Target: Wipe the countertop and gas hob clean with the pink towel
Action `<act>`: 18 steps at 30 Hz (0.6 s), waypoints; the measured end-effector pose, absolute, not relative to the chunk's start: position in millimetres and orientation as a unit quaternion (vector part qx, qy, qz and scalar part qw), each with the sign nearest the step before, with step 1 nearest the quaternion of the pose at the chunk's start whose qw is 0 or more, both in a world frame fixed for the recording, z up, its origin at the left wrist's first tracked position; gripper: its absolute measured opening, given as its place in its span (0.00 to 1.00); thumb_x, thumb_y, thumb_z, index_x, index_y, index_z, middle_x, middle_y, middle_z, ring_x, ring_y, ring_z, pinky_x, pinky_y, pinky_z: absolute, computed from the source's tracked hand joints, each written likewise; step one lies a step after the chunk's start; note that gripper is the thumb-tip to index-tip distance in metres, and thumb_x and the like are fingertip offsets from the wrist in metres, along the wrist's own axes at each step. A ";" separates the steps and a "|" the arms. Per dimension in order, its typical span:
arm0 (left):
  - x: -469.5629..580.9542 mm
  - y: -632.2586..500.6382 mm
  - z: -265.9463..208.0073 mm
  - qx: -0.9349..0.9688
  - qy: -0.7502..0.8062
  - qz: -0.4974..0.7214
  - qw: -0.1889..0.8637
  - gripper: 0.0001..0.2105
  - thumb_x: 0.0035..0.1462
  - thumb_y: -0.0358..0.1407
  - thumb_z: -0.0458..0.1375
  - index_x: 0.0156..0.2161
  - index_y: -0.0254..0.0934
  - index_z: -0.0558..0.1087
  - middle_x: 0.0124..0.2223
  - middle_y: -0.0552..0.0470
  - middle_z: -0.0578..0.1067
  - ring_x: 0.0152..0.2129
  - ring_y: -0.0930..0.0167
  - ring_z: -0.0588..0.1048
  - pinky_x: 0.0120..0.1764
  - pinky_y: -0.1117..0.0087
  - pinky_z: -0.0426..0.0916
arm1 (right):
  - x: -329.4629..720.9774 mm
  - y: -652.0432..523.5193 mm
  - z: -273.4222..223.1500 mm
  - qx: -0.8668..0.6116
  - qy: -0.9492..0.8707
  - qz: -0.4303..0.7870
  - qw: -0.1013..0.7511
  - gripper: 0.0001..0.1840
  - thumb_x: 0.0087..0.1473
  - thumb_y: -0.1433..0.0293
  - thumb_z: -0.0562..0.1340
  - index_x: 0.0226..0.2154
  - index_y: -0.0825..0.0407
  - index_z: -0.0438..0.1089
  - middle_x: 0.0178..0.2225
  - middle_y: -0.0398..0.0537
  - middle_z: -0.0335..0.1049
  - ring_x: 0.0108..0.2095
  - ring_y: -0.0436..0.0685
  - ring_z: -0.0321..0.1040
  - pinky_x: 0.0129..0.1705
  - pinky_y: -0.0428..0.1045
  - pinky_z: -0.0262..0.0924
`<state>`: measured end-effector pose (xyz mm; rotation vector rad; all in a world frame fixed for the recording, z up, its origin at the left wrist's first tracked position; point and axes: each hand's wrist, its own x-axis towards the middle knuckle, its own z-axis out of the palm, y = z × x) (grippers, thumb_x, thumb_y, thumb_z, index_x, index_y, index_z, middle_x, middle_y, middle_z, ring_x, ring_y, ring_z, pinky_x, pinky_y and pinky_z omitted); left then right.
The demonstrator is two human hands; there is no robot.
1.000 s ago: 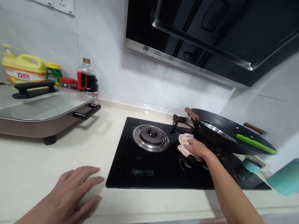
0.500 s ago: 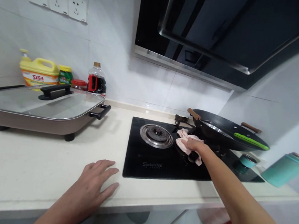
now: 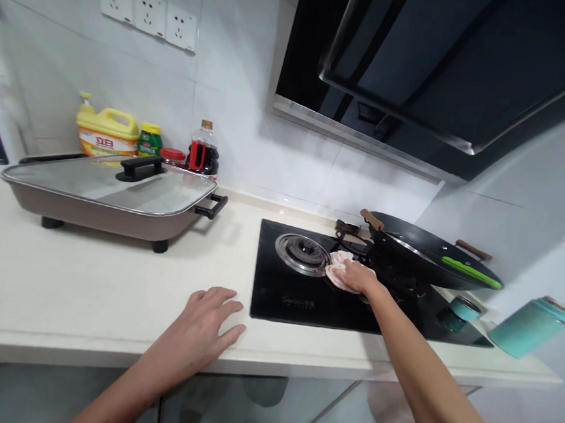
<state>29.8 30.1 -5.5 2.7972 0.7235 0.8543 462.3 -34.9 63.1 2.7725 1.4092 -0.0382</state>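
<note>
My right hand [image 3: 359, 277] presses a pale pink cloth [image 3: 337, 268] onto the black glass gas stove [image 3: 277, 283], just right of the left burner [image 3: 303, 253]. Part of the cloth is hidden beneath the palm and fingers. My left hand [image 3: 212, 320] rests on the cream countertop [image 3: 110, 283] near the stove's left edge, fingers spread and holding nothing. Behind my right hand, a dark wok [image 3: 430, 259] with wooden handles sits tilted over the right side of the stove. A green-handled item [image 3: 471, 272] lies across its rim.
An electric pan [image 3: 101, 213] with a glass lid stands to the left. Behind it are a yellow detergent jug [image 3: 107, 129], a green-labelled bottle [image 3: 150, 140] and a dark sauce bottle [image 3: 204, 150]. A teal container [image 3: 530, 327] stands far right. The range hood [image 3: 396, 64] overhangs the stove.
My right hand and the cloth have shifted toward the left burner, and the dark knob near them is now covered. The view has swung left; my left hand still lies on the countertop.
</note>
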 end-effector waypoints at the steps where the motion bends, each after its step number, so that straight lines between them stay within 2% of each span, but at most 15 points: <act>1: 30.3 29.3 -4.2 0.927 0.242 0.280 0.067 0.15 0.66 0.44 0.57 0.52 0.42 0.78 0.57 0.43 0.76 0.54 0.57 0.73 0.56 0.52 0.66 | 450.6 -37.2 62.8 0.884 0.468 -0.003 0.013 0.34 0.64 0.47 0.52 0.60 0.52 0.67 0.60 0.64 0.68 0.61 0.70 0.66 0.60 0.61 0.58; 5: 32.2 28.5 -1.1 0.927 0.255 0.267 0.071 0.14 0.66 0.43 0.57 0.51 0.42 0.79 0.58 0.43 0.76 0.55 0.57 0.73 0.57 0.51 0.66 | 383.0 -41.5 56.5 0.843 0.536 0.034 -0.019 0.29 0.64 0.50 0.53 0.58 0.51 0.67 0.58 0.62 0.69 0.58 0.69 0.65 0.57 0.60 0.57; 8: 32.0 30.4 -2.4 0.928 0.259 0.261 0.066 0.15 0.66 0.44 0.57 0.51 0.42 0.79 0.58 0.43 0.76 0.54 0.57 0.74 0.56 0.51 0.66 | 319.3 -38.4 47.2 0.797 0.599 0.049 -0.053 0.26 0.63 0.49 0.55 0.55 0.46 0.69 0.57 0.55 0.69 0.57 0.65 0.64 0.58 0.58 0.56; 11: 30.8 34.7 -7.4 0.929 0.255 0.264 0.055 0.16 0.66 0.45 0.57 0.52 0.43 0.79 0.58 0.44 0.77 0.55 0.57 0.74 0.57 0.52 0.66 | 270.9 -36.0 41.6 0.729 0.671 0.055 -0.124 0.24 0.62 0.50 0.57 0.51 0.47 0.71 0.59 0.55 0.66 0.58 0.66 0.62 0.57 0.59 0.56; 14: 29.9 40.9 -13.5 0.928 0.248 0.275 0.043 0.18 0.66 0.49 0.56 0.54 0.44 0.79 0.59 0.45 0.77 0.57 0.58 0.73 0.58 0.54 0.66 | 255.9 -43.6 43.4 0.700 0.691 0.021 -0.180 0.20 0.61 0.52 0.60 0.47 0.48 0.72 0.61 0.56 0.64 0.59 0.66 0.62 0.56 0.60 0.57; 18: 29.8 46.6 -17.8 0.929 0.247 0.273 0.035 0.20 0.66 0.51 0.56 0.54 0.44 0.79 0.60 0.45 0.77 0.59 0.57 0.73 0.58 0.54 0.67 | 282.6 -80.1 45.0 0.734 0.650 -0.024 -0.196 0.18 0.59 0.56 0.61 0.47 0.49 0.72 0.55 0.53 0.73 0.56 0.64 0.66 0.59 0.62 0.52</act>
